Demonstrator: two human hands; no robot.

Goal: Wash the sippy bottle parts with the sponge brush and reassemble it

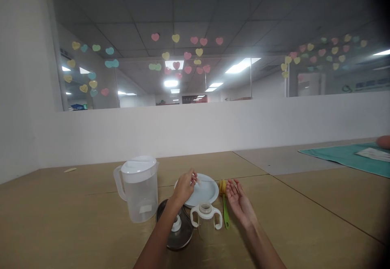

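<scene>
Over the left part of a pale round plate [205, 194], my left hand [185, 187] has its fingers curled together. A small pale thing shows by its fingertips, too unclear to name. My right hand [240, 204] is palm up with its fingers stretched out, holding nothing, beside a bottle brush [226, 214] with a yellow head and green handle. Between my forearms stands a clear baby bottle [206, 223] with two white handles and an uncapped neck. Under my left forearm, a dark metal tray [182, 240] holds a white ring-shaped part [176, 223], partly hidden.
A clear plastic pitcher [141, 196] with a white lid stands left of the tray. Far right lie a teal cloth [341, 155] and a white paper-like piece [373, 153]. A low white wall [183, 131] with windows above borders the table's back.
</scene>
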